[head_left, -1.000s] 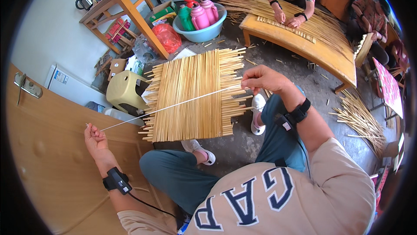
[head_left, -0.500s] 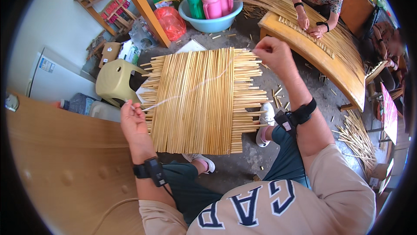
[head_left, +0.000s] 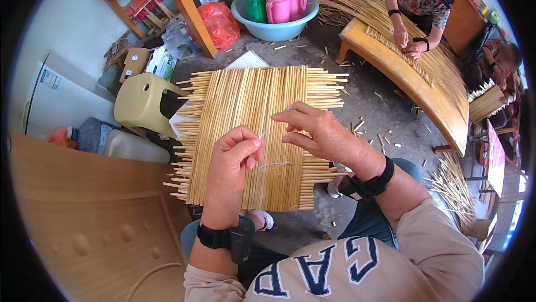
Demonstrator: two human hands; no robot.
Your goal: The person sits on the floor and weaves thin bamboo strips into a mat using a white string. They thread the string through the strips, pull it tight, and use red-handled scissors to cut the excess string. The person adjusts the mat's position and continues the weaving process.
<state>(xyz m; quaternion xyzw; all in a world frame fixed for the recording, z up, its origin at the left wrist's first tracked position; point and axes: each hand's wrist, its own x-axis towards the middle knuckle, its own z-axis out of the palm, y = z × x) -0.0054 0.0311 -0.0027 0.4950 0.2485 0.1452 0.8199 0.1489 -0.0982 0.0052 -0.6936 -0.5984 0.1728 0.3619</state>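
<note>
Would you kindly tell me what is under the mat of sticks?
A flat white thing pokes out past the far and left edges of the mat, apparently beneath it. Part of a shoe shows by the near edge. Whatever supports the mat is covered.

Your left hand [head_left: 231, 154] hides part of the stick mat [head_left: 251, 92] behind it; near that grip, the thread [head_left: 275, 163] is too fine to trace; farther up-left, the wooden table [head_left: 188, 14] is cropped.

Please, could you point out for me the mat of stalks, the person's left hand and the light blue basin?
Mat of stalks [head_left: 272, 187]: head view, lower part of its stalks.
Left hand [head_left: 233, 152]: head view, middle of the hand.
Light blue basin [head_left: 274, 33]: head view, its outer front wall.
</note>
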